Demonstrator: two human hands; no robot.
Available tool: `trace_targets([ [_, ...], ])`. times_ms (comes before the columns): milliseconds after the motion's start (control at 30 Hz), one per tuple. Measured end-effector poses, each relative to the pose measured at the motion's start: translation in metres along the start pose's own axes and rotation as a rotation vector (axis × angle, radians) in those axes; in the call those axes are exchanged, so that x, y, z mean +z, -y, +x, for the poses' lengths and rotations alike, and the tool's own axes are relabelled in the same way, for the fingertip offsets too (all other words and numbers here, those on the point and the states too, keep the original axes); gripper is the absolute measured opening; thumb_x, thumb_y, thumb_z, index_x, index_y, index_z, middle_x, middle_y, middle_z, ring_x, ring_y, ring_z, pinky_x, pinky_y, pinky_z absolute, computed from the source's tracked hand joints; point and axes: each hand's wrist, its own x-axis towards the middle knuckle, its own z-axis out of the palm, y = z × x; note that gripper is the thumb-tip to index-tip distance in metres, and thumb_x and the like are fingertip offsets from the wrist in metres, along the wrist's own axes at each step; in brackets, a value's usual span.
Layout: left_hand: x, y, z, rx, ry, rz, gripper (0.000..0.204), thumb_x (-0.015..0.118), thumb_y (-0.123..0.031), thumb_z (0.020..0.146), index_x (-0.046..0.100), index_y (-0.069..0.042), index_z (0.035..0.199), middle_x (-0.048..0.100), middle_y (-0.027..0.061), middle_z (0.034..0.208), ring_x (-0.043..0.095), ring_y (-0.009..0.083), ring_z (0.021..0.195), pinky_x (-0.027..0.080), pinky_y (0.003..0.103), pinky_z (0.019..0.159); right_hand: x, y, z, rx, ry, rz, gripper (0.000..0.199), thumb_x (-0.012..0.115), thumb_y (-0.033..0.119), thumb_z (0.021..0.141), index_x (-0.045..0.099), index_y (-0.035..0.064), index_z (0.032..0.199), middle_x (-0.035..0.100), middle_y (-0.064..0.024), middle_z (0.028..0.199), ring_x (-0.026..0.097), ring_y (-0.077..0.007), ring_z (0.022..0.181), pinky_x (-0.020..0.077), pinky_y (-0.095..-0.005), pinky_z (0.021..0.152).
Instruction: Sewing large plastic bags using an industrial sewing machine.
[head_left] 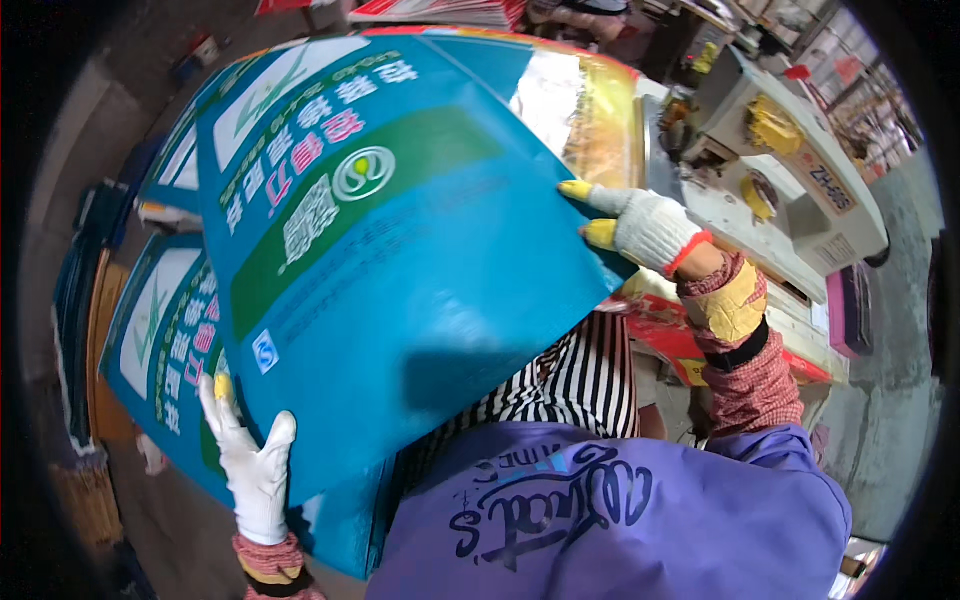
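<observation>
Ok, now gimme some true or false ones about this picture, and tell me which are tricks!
1. The left hand is gloved in white. True.
2. The right hand is bare. False: it is gloved too.
3. A green band runs across the big blue bag. True.
4. The pale machine is on the person's left. False: it is on the person's right.
5. The trousers have black and white stripes. True.

Purple lettered apron [700, 510]; striped trousers [590, 375]; red-checked sleeves [755, 392]; hands [655, 232] white-gloved.
</observation>
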Motion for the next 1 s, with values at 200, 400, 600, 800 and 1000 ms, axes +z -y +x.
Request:
trace_targets([
  [200,0.010,-0.009,-0.028,-0.618,0.328,-0.733,0.045,0.049,-0.028,0.092,0.045,0.005,0.122,0.056,0.0122,0.114,0.055,0.0178,0.097,0.043,0.029,0.088,0.052,-0.028,0.009,-0.135,-0.273,0.310,0.041,0.055,0.022,0.086,0.051,0.0204,0.126,0.061,-0.0175,0.107,0.061,-0.0270,0.091,0.0470,-0.0320,0.080],
  [400,0.034,-0.005,-0.033,-0.278,0.253,-0.586,0.037,0.048,-0.027,0.093,0.051,0.004,0.113,0.060,0.0091,0.101,0.058,0.0155,0.086,0.046,0.028,0.077,0.085,-0.027,0.020,-0.193,-0.524,0.449,0.030,0.053,0.012,0.088,0.058,0.0114,0.117,0.063,-0.0106,0.093,0.057,-0.0166,0.084,0.0440,-0.0254,0.076],
  [600,0.019,-0.004,-0.035,-0.397,-0.097,-0.830,0.030,0.046,-0.026,0.094,0.055,0.001,0.106,0.059,0.0056,0.094,0.054,0.0116,0.078,0.044,0.026,0.071,0.087,-0.011,0.048,-0.170,-0.530,0.435,0.027,0.048,0.018,0.089,0.061,0.0136,0.112,0.063,-0.0094,0.088,0.057,-0.0197,0.074,0.0439,-0.0306,0.068],
  [800,-0.029,-0.033,-0.097,-0.155,-0.418,-0.368,0.018,0.047,-0.010,0.088,0.057,0.005,0.092,0.051,0.0031,0.068,0.046,0.0115,0.062,0.038,0.027,0.056,0.112,0.070,0.086,-0.363,-0.588,-0.108,0.029,0.043,0.020,0.088,0.060,0.0186,0.111,0.062,-0.0178,0.099,0.060,-0.0350,0.092,0.0472,-0.0420,0.080],
  [1000,-0.020,0.016,-0.189,-0.851,-0.057,-0.647,0.014,0.053,-0.013,0.084,0.056,-0.004,0.074,0.047,-0.0062,0.067,0.041,0.0045,0.061,0.033,0.024,0.051,0.166,0.192,0.050,-0.413,-0.369,-0.131,0.032,0.038,0.027,0.091,0.054,0.0043,0.107,0.062,-0.0166,0.089,0.061,-0.0316,0.089,0.0480,-0.0425,0.078],
])
